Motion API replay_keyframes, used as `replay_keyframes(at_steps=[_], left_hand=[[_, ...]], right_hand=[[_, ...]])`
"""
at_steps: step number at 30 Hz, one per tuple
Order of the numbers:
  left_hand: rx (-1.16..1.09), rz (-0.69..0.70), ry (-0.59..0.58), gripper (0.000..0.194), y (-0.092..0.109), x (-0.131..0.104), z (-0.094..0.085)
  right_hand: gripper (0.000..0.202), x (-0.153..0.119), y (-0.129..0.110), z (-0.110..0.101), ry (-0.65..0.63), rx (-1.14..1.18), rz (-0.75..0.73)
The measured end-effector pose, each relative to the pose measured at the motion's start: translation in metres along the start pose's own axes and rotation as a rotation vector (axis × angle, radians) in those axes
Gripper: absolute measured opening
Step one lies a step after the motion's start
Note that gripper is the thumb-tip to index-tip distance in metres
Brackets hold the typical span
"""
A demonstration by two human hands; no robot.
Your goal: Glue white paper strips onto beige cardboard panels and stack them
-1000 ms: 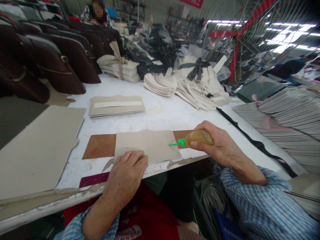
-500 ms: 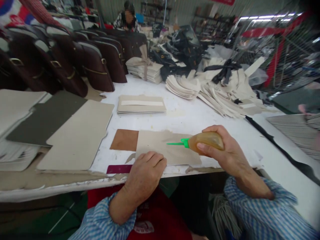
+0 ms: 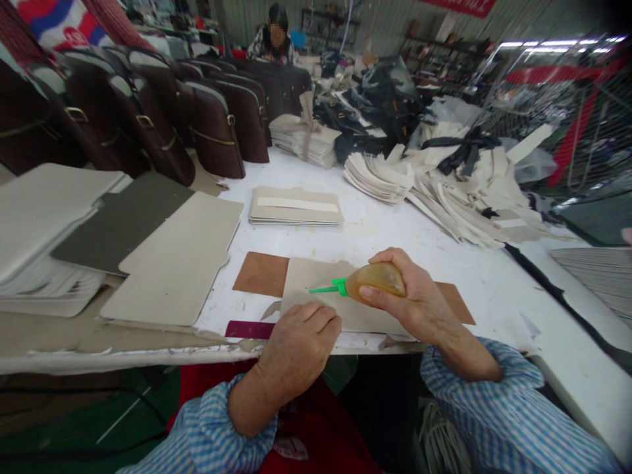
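Observation:
A squeeze glue bottle [image 3: 378, 281] with amber contents and a thin green nozzle lies tilted in my right hand [image 3: 415, 296], whose fingers are wrapped round it. Its nozzle points left, over a beige panel [image 3: 365, 316] near the table's front edge. My left hand [image 3: 306, 336] rests on the lower left of that panel, palm down with bent fingers, gripping nothing visible. Brown pieces show at both ends of the panel: one on the left [image 3: 261, 273], another on the right [image 3: 454, 303] partly behind my right wrist. A dark magenta strip [image 3: 249, 329] lies left of my left hand.
Large beige and grey boards [image 3: 172, 263] are piled at left. Behind the panel sits a small stack of beige pieces [image 3: 296, 214]. Dark brown bags [image 3: 212, 125] stand back left; bundled strips [image 3: 380, 178] lie back right. Another person [image 3: 274, 39] is in the background.
The bottle in my right hand has moved left across the panel, uncovering the right brown piece. My left hand stays on the panel. The whole view has shifted slightly.

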State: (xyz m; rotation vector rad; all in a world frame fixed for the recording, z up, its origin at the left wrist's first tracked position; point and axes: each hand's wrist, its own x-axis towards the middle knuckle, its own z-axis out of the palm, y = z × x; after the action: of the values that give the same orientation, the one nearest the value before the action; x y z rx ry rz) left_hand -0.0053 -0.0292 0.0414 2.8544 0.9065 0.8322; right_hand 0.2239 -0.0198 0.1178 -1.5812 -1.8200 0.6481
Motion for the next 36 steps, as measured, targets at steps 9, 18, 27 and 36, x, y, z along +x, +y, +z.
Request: replay_keyframes(at_steps=[9, 18, 27, 36], left_hand=[[0.012, -0.003, -0.008, 0.023, 0.000, 0.000, 0.000], [-0.003, 0.000, 0.003, 0.020, 0.000, -0.001, 0.001], [0.005, 0.004, 0.012, 0.023, 0.000, 0.001, 0.001], [0.006, 0.010, 0.006, 0.019, -0.002, -0.001, 0.004]], right_hand=[[0.035, 0.008, -0.009, 0.007, -0.036, -0.089, -0.099], [0.032, 0.011, -0.012, 0.008, 0.030, -0.240, -0.164], [0.033, 0.003, -0.013, -0.005, -0.021, -0.232, -0.098], [0.037, -0.004, 0.002, 0.006, 0.030, -0.112, -0.057]])
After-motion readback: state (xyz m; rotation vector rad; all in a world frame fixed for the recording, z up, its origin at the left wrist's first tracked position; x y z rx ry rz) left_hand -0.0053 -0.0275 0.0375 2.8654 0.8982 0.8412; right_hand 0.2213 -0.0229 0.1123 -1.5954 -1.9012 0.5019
